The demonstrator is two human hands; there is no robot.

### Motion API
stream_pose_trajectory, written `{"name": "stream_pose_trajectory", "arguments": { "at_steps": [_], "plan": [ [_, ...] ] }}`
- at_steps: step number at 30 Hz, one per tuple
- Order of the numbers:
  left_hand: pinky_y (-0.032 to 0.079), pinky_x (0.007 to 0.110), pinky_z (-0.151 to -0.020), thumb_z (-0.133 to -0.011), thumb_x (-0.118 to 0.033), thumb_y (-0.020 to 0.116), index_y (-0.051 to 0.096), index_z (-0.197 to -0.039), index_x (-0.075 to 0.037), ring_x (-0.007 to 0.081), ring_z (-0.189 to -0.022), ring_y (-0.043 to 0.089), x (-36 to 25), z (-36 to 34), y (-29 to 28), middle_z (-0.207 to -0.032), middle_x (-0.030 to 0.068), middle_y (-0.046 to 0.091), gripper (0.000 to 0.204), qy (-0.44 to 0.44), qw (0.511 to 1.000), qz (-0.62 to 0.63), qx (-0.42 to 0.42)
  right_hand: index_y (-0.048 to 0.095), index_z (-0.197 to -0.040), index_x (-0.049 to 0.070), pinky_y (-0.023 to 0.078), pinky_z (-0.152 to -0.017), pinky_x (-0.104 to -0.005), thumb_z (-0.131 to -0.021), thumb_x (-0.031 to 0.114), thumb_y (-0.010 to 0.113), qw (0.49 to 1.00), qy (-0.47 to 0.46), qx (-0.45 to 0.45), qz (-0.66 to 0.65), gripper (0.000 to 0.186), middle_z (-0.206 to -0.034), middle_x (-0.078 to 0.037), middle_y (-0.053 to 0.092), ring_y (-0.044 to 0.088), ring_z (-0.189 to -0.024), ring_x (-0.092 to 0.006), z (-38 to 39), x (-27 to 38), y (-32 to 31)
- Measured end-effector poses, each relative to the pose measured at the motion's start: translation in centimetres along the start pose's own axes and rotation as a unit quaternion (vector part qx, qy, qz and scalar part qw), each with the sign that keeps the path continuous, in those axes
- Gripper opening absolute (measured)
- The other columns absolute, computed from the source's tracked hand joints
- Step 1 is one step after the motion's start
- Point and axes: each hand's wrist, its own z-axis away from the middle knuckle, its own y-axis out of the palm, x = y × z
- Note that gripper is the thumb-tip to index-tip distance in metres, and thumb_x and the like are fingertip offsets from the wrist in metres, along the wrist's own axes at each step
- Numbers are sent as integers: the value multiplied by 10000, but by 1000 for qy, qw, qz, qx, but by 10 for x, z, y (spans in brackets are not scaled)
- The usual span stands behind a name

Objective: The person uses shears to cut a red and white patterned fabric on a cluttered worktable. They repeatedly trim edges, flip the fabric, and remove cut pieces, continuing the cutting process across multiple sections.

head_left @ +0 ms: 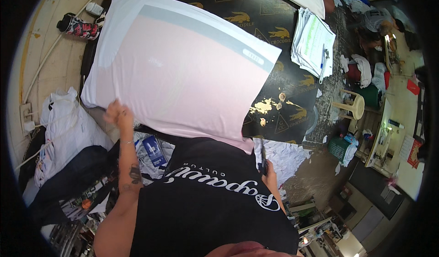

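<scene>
Pinching the pink-and-white garment [178, 69] at its seven o'clock corner, the left hand [118, 115] keeps it spread flat over the black worktop [274, 106]; the right hand [269, 171], at five o'clock, has its grip closed around a dark, slim object [264, 158]

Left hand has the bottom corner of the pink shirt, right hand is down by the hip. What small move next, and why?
Probably bring the right hand up to the shirt's lower right corner. Only the left hand grips the hem, and the right hand seems to hold a dark object off the cloth.
</scene>
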Motion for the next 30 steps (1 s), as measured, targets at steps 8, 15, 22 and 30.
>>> {"name": "stream_pose_trajectory", "arguments": {
  "at_steps": [8, 15, 22, 30],
  "plan": [
    [369, 512, -1159, -930, -139, 637, 619, -1399, -90, 343, -1363, 492, -304, 47, -36, -1455, 164, 543, 472, 491, 779, 377, 101, 524, -1454, 20, 502, -720, -295, -869, 377, 887, 982, -45, 180, 45, 775, -859, -27, 655, 642, -838, -136, -152, 6, -195],
    [296, 573, -1174, -907, -322, 712, 587, -1455, -155, 333, -1396, 441, -365, 70, -46, -1498, 159, 501, 587, 547, 778, 300, 72, 490, -1493, 17, 545, -894, -361, -780, 528, 927, 931, -60, 340, 119, 979, -1185, -133, 713, 677, -1049, -207, -312, 108, -262],
    [267, 598, -1178, -861, -475, 731, 582, -1488, -229, 302, -1442, 415, -366, 73, -32, -1558, 121, 477, 690, 525, 799, 273, 107, 614, -1355, -10, 551, -822, -348, -736, 420, 967, 917, -122, 349, 151, 833, -1026, -125, 757, 716, -917, -204, -380, 157, -239],
    [259, 620, -1181, -822, -471, 758, 600, -1476, -254, 280, -1430, 437, -367, 69, -32, -1559, 95, 481, 708, 518, 796, 290, 116, 708, -1231, -16, 528, -689, -317, -715, 384, 980, 928, -121, 338, 100, 707, -822, -71, 751, 694, -745, -149, -376, 179, -218]
  ]
}}
